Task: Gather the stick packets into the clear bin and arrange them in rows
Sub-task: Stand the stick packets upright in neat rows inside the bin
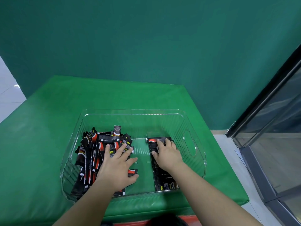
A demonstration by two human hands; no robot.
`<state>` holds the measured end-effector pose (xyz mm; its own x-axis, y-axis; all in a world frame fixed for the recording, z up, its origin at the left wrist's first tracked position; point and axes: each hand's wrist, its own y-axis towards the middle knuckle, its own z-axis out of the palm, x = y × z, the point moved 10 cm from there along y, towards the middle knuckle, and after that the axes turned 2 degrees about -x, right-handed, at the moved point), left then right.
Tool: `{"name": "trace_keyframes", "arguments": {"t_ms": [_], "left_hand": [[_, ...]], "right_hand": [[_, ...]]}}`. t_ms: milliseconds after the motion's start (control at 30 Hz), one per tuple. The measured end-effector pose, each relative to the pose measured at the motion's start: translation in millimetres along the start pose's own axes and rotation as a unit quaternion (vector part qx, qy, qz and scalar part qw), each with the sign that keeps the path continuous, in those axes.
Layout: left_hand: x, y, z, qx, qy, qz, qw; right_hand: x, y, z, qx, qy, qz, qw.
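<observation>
1. A dark green backdrop (146,46) fills the upper half of the view, hanging behind the work surface.
2. A table covered in bright green cloth (40,136) takes up the middle. A pale tiled floor (8,88) shows past its left edge, and a dark-framed glass door (276,128) stands to the right.
3. The clear bin (133,111), ribbed and with cut-out handles in its side walls, sits on the cloth near the table's front edge. Both forearms reach over its near wall.
4. A loose pile of stick packets (91,154), black with red and white markings, fills the left part of the bin. They lie crossed and tilted, and some lean against the left wall.
5. A neat row of packets (164,181) lies flat along the right part of the bin floor, side by side. Bare bin floor separates it from the pile.
6. The left hand (116,167) rests on the right edge of the pile, fingers spread and straight, thumb out to the right. It hides the packets beneath.
7. The right hand (167,154) presses on the far end of the row, fingers slightly bent and close together, covering the middle of the row.
8. One single packet (132,171) pokes out beside the left thumb.
</observation>
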<state>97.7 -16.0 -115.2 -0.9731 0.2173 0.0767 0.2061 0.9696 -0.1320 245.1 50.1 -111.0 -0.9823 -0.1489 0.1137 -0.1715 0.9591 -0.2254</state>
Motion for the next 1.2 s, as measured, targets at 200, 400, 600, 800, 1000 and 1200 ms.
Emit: {"name": "trace_keyframes", "arguments": {"t_ms": [200, 400, 600, 800, 1000, 1200], "left_hand": [[0, 2, 2, 0.004, 0.013, 0.003, 1.000], [0, -1, -3, 0.001, 0.002, -0.005, 1.000], [3, 0, -1, 0.001, 0.008, -0.018, 1.000], [1, 1, 1, 0.013, 0.012, -0.014, 1.000], [2, -1, 0, 0.025, 0.014, -0.013, 0.999], [1, -3, -3, 0.022, 0.001, -0.013, 1.000]], "right_hand": [[19, -1, -9, -0.048, 0.013, -0.039, 0.998], [65, -11, -6, -0.019, 0.009, -0.157, 0.987], [74, -16, 12, 0.060, 0.059, -0.159, 0.984], [85, -25, 16, 0.076, 0.009, -0.176, 0.981], [73, -26, 8, 0.085, 0.109, -0.140, 0.981], [6, -9, -31, -0.005, 0.148, -0.026, 0.989]]}}
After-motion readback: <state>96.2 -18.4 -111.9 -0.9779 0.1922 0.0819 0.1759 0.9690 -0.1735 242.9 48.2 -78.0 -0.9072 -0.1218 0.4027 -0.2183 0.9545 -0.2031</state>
